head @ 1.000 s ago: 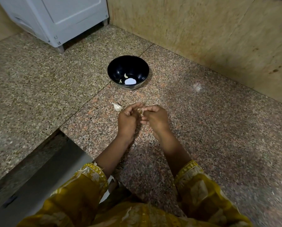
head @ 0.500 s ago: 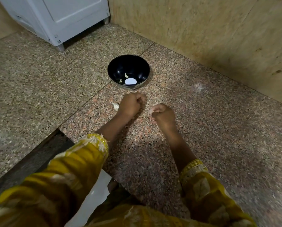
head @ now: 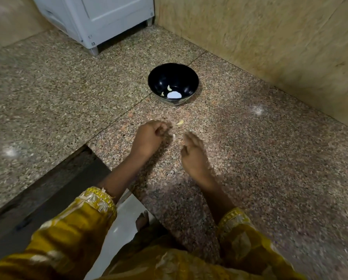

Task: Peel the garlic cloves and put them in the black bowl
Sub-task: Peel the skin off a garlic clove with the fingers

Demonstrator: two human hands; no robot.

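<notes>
Two peeled cloves (head: 169, 88) sit in black bowl (head: 155, 77), upper centre; garlic piece (head: 180, 122) lies just below. My left hand (head: 148, 138) is curled, contents unclear; right hand (head: 193, 152) blurred, fingers straightish. Between peels, I judge; next needs a fresh clove.

Your black bowl (head: 159, 77) stands upright on the granite counter (head: 270, 158), with two pale peeled cloves (head: 169, 87) low inside it. Another pale clove (head: 180, 122) shows outside, near its front.

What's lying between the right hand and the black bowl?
Head view: one small pale garlic piece on the granite counter between the right hand and black bowl; otherwise bare.
</notes>
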